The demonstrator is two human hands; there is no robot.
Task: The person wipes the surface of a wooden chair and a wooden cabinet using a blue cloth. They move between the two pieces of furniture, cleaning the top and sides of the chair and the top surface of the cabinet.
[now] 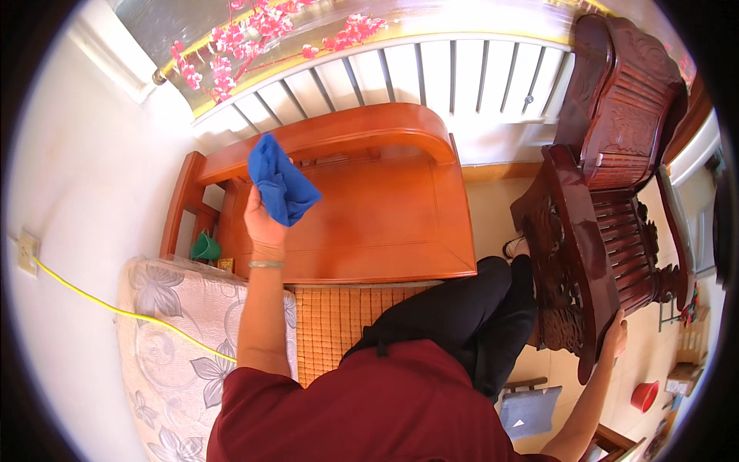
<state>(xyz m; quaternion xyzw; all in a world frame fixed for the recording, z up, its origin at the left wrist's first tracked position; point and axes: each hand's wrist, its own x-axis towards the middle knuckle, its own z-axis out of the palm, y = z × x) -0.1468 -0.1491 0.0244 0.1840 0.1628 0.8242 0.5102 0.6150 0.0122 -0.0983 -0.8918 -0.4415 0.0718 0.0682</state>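
Note:
A crumpled blue cloth (pixel 280 185) is held up in my left hand (pixel 262 216), over the left part of an orange-brown wooden bench (pixel 381 213) with a curved rail. The fingers are mostly hidden behind the cloth. Out to the right, my right hand (pixel 616 335) rests on the front end of the armrest (pixel 594 289) of a dark red carved wooden chair. A green cup (pixel 205 247) stands at the bench's left end, near a small patterned box (pixel 226 264).
A yellow cable (pixel 133 315) runs from a wall socket (pixel 27 253) across a floral padded cover (pixel 167 358). White railings (pixel 404 75) stand behind the bench. A grey-blue cushion (pixel 528 411) and a red basin (pixel 645 397) are at lower right.

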